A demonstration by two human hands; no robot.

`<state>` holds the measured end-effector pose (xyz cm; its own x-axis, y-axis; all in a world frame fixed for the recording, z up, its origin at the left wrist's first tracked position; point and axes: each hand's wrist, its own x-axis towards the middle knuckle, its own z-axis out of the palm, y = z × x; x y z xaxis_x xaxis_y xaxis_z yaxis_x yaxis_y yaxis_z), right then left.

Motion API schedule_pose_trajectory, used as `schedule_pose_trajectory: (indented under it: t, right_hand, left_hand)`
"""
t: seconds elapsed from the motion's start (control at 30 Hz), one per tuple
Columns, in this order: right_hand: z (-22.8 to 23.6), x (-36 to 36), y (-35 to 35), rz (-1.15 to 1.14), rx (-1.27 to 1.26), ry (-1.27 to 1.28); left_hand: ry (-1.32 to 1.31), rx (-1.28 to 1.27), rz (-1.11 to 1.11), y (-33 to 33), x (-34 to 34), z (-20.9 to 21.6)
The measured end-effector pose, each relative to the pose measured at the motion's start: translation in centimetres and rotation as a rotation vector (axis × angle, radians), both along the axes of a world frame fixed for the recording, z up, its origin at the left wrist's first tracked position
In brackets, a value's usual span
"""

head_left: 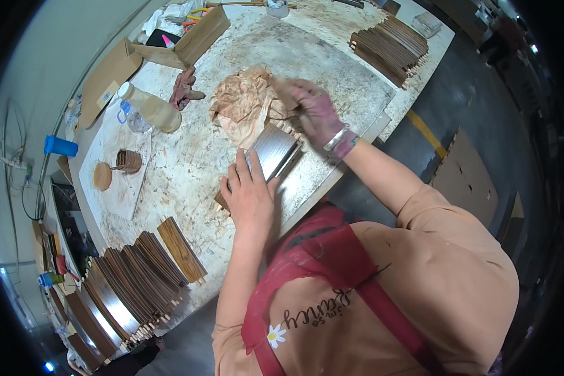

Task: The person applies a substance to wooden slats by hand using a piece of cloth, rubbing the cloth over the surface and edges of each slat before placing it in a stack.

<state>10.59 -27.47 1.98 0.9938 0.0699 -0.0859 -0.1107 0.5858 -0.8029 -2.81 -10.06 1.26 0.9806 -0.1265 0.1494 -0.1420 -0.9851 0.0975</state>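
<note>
My left hand (249, 193), bare, lies on a dark, glossy wooden slat (274, 150), its fingers spread across the top. Pale pegs stick out at the slat's ends. On my right hand (319, 120) is a stained pinkish glove. Its fingers are closed on a tan cloth just beyond the slat's far end. A crumpled beige cloth (243, 100) lies left of that hand; whether the two are one piece I cannot tell. Part of the slat is hidden under my left hand.
Many dark slats (131, 269) stand in a row at the near left, beside one lighter slat (182, 249). More slats (391, 50) lie at the far right. A jar (150, 108), a small brown cup (128, 161), a crumpled glove (185, 89) and an open cardboard box (203, 37) occupy the table's left and back.
</note>
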Motion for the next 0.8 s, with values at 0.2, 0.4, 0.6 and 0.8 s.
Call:
schedule_pose_trajectory:
  t: [0.2, 0.4, 0.6, 0.8]
  right_hand:
    - [-1.4, -1.4, 2.2, 0.239, 0.029, -0.133]
    - [-3.5, 1.5, -1.4, 0.009, -0.096, -0.101]
    - [-1.9, 0.6, -4.9, 0.039, -0.083, -0.081]
    - [-3.7, -0.7, -5.7, 0.051, -0.237, 0.038]
  left_hand:
    - [0.006, 0.018, 0.013, -0.1, 0.2, -0.3]
    - [-0.040, -0.107, -0.023, 0.9, 0.1, 1.0]
    - [-0.054, -0.224, 0.531, 11.7, -5.1, 3.1]
    - [0.115, 0.058, 0.752, 18.6, -10.7, -6.2]
